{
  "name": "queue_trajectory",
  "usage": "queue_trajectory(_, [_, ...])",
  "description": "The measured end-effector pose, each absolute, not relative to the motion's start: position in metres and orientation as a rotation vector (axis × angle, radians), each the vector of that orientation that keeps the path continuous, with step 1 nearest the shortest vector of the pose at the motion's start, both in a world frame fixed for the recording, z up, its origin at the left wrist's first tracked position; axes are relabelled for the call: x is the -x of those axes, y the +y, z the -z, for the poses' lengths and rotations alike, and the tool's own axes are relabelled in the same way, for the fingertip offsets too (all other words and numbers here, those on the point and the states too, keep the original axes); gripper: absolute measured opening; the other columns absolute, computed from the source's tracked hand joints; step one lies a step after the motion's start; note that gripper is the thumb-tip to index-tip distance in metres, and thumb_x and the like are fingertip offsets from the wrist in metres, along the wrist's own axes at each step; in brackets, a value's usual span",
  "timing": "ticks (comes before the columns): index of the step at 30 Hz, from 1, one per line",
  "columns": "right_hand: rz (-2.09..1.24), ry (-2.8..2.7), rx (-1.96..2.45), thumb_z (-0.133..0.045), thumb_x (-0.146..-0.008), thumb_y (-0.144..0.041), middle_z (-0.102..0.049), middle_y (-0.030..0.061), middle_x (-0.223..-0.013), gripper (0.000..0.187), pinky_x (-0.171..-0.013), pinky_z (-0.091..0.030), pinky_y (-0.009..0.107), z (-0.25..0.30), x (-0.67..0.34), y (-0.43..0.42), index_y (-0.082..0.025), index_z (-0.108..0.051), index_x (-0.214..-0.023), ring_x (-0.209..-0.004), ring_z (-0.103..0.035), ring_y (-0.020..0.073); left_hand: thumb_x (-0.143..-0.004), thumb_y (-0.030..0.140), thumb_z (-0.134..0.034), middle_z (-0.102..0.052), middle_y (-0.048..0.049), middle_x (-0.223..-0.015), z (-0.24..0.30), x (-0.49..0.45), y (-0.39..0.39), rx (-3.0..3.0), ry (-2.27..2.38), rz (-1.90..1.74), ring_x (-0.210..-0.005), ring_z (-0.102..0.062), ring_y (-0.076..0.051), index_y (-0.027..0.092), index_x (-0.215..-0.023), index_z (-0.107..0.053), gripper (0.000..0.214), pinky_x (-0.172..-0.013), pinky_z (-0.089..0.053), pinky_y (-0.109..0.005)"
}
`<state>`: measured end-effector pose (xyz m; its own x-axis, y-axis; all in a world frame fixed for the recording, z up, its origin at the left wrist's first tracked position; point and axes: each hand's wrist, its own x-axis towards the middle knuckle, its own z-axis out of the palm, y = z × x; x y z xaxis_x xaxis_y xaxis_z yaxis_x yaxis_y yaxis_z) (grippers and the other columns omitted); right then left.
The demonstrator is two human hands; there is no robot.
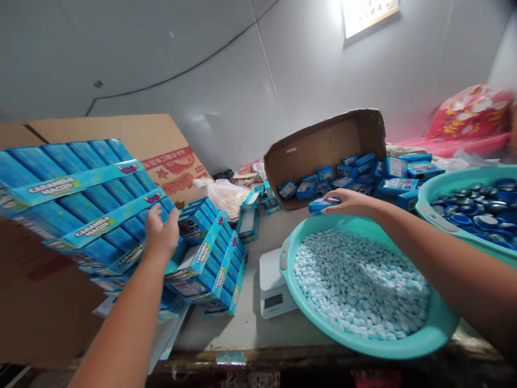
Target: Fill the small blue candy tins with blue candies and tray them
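My right hand [347, 202] grips a small blue candy box [321, 206] above the far rim of a turquoise basin [424, 345]. Pale blue candies [359, 285] fill much of that basin. On the left, my left hand [161, 229] has its fingers apart, close against a tall stack of blue display trays [86, 202] packed with candy boxes. Whether its fingertips touch the stack I cannot tell. A second, lower stack of display trays [220, 269] stands just right of my left hand, with a gap in its top tray.
A tipped cardboard carton [323, 140] with several loose blue boxes lies behind the basin. A white digital scale [272, 277] sits partly under the basin's left edge. Another basin [428, 215] at right holds blue lids. A large carton [157, 134] stands behind the left stack.
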<state>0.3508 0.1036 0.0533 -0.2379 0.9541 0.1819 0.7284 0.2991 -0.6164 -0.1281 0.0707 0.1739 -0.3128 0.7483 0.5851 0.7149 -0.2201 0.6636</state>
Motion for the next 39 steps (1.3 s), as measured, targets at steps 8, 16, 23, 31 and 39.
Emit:
queue_trajectory(8, [-0.353, -2.055, 1.289, -0.085, -0.06, -0.039, -0.049, 0.0142, -0.141, 0.087, -0.113, -0.04, 0.036, -0.059, -0.333, 0.097, -0.017, -0.057, -0.14, -0.13, -0.05, 0.0299, -0.085, 0.045, -0.068, -0.064, -0.0048, -0.126, -0.114, 0.008, -0.035, -2.341, 1.714, -1.471, -0.122, -0.059, -0.032, 0.031, -0.122, -0.061, 0.04, -0.113, -0.042, -0.051])
queue_trajectory(16, [-0.289, -2.286, 0.849, -0.082, -0.062, -0.026, -0.041, 0.0112, -0.139, 0.117, -0.118, -0.037, 0.041, -0.08, -0.29, 0.059, -0.03, -0.019, -0.161, -0.136, -0.041, 0.029, -0.06, 0.042, -0.089, -0.046, -0.0174, -0.151, -0.063, -0.077, 0.06, -2.035, 1.007, -0.974, -0.142, -0.043, -0.037, 0.024, -0.156, -0.024, 0.118, -0.116, -0.036, -0.052])
queue_trajectory(23, [-0.474, -2.328, 1.322, -0.086, -0.06, -0.046, -0.044, 0.0127, -0.146, 0.107, -0.104, -0.049, 0.042, -0.091, -0.29, 0.038, -0.029, -0.038, -0.154, -0.124, -0.055, 0.0326, -0.04, 0.041, -0.096, -0.071, -0.0076, -0.094, -0.039, -0.081, 0.077, -1.883, 1.106, -0.874, -0.091, -0.068, -0.031, 0.018, -0.101, -0.063, 0.073, -0.077, -0.055, -0.039])
queue_trajectory(31, [-0.82, -2.102, 1.951, -0.042, -0.09, -0.076, -0.062, 0.0173, -0.13, 0.072, -0.101, -0.047, 0.053, -0.033, -0.31, 0.015, -0.023, -0.067, -0.132, -0.12, -0.059, 0.0393, -0.059, 0.043, -0.085, -0.07, -0.0002, -0.081, -0.048, -0.082, 0.059, -1.621, 1.174, -1.114, -0.081, -0.071, -0.025, 0.025, -0.088, -0.058, 0.044, -0.073, -0.058, -0.037])
queue_trajectory(39, [-1.121, -1.967, 1.86, -0.041, -0.091, -0.076, -0.056, 0.0137, -0.146, 0.076, -0.113, -0.039, 0.052, -0.024, -0.286, 0.008, -0.023, -0.059, -0.142, -0.133, -0.052, 0.036, -0.073, 0.035, -0.065, -0.076, -0.0073, -0.107, -0.053, -0.081, 0.062, -0.909, 0.744, -0.989, -0.11, -0.069, -0.036, 0.022, -0.112, -0.066, 0.041, -0.09, -0.059, -0.058])
